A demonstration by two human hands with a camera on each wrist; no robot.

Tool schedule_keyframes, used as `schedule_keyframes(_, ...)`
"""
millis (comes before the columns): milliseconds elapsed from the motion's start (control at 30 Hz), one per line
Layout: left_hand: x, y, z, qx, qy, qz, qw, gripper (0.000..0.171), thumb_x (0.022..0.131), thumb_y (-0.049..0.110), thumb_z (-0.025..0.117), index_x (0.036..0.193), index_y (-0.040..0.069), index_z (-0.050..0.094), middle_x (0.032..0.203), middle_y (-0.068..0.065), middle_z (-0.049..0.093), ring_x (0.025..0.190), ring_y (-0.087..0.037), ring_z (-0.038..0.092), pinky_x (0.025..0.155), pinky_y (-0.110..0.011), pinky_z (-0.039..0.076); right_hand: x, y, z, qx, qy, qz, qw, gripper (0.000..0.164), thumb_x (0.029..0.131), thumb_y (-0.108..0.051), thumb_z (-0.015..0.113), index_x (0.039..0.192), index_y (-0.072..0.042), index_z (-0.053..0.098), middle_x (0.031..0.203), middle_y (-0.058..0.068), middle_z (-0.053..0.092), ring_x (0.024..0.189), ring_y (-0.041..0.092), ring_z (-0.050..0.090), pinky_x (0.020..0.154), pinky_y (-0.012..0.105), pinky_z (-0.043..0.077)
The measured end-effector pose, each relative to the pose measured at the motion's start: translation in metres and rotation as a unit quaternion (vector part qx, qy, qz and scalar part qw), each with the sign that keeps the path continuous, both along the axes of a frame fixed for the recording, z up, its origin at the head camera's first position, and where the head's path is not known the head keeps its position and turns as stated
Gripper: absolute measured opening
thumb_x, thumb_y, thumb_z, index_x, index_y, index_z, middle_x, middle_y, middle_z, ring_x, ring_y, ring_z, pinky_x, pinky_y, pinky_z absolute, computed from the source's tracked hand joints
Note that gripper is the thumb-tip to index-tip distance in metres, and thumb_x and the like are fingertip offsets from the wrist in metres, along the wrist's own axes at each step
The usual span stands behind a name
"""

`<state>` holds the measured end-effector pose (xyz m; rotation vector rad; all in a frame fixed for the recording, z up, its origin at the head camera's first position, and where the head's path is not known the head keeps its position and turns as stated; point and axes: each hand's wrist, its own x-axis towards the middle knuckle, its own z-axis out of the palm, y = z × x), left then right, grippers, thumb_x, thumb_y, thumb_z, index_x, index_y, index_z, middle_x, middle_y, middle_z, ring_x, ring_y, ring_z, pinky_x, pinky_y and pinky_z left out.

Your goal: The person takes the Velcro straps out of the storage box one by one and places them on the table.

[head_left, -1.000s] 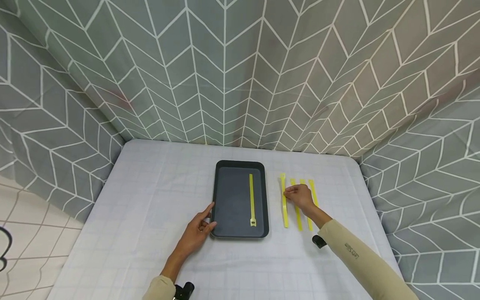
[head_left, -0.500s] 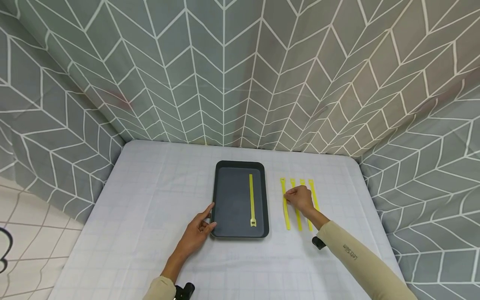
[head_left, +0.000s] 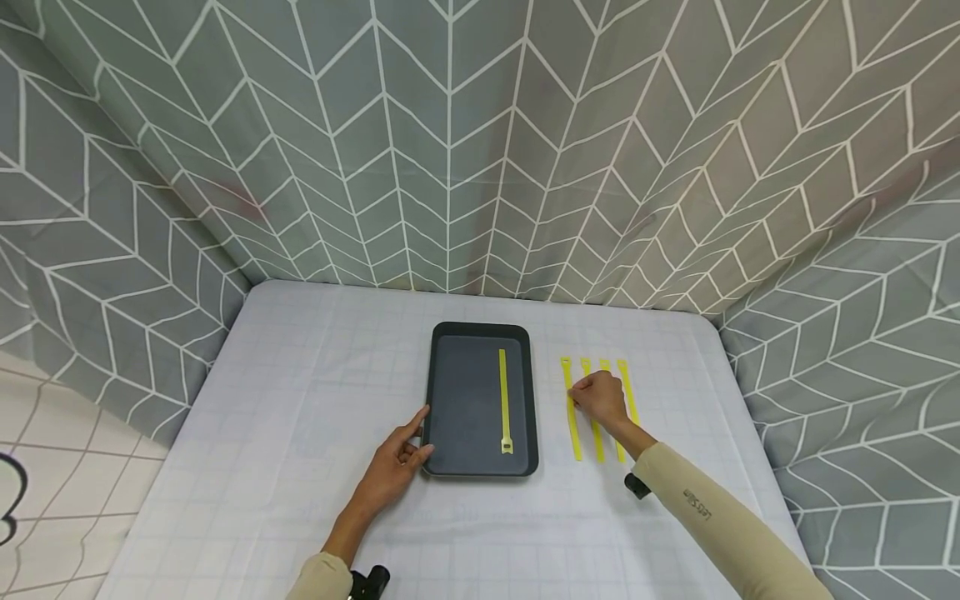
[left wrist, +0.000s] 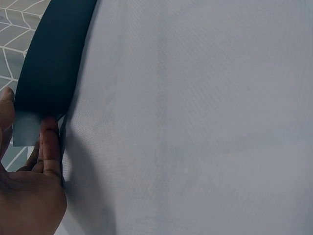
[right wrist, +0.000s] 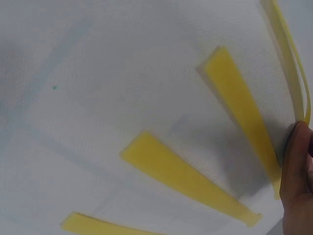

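My right hand [head_left: 600, 396] pinches the leftmost yellow cable tie [head_left: 573, 433] of a row on the table. In the right wrist view, that cable tie [right wrist: 288, 54] bows up a little from the cloth beside the fingertips. Several more yellow cable ties [right wrist: 186, 176] lie flat beneath and beside this hand, partly hidden by it in the head view. My left hand [head_left: 390, 467] rests at the left edge of a dark grey tray [head_left: 461, 417], thumb and forefinger touching its rim. Another yellow cable tie [head_left: 504, 400] lies lengthwise in the tray, its slotted end nearest me.
A white cloth [head_left: 337, 358] covers the table. Grey curtains [head_left: 480, 150] with white zigzag lines hang behind and at both sides. The tray stands just left of the row of ties.
The pinched cable tie has come slightly nearer to me and now lies about level with the others in the row. My left hand and the tray have not visibly moved.
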<state>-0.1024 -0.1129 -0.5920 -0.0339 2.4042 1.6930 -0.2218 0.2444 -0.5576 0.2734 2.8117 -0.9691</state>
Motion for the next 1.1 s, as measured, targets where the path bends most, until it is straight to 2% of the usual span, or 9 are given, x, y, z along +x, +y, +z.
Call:
schedule_keyframes(433, -0.0024, 0.0004, -0.0001, -0.010, 0.001, -0.001, 0.9999, 0.066, 0.095, 0.020, 0.070, 0.154, 0.027, 0.043, 0.129, -0.014, 0.057, 0.082, -0.011, 0.056, 0.072, -0.023, 0.046, -0.0006, 0.0000, -0.0014, 0.040, 0.033, 0.027, 0.998, 0.014, 0.088, -0.008, 0.070, 0.078, -0.001, 0.078, 0.064, 0.005, 0.071, 0.058, 0.014, 0.064, 0.058, 0.033, 0.053)
schedule_keyframes(833, -0.0024, 0.0002, 0.0009, -0.017, 0.002, -0.002, 0.9999, 0.065, 0.095, 0.019, 0.070, 0.154, 0.027, 0.042, 0.129, -0.014, 0.057, 0.082, -0.010, 0.055, 0.073, -0.023, 0.046, 0.0027, -0.0032, 0.0028, 0.051, 0.047, 0.034, 0.997, 0.015, 0.088, -0.008, 0.069, 0.076, -0.001, 0.077, 0.070, 0.008, 0.073, 0.062, 0.019, 0.066, 0.065, 0.042, 0.056)
schedule_keyframes(1100, -0.0011, -0.0004, -0.0004, -0.016, 0.002, -0.001, 0.9999, 0.066, 0.095, 0.020, 0.070, 0.154, 0.027, 0.042, 0.129, -0.014, 0.057, 0.082, -0.010, 0.055, 0.072, -0.023, 0.046, 0.0027, -0.0037, 0.0025, 0.058, 0.052, 0.042, 0.996, 0.016, 0.087, -0.009, 0.071, 0.073, -0.002, 0.076, 0.067, 0.006, 0.071, 0.059, 0.017, 0.061, 0.062, 0.039, 0.053)
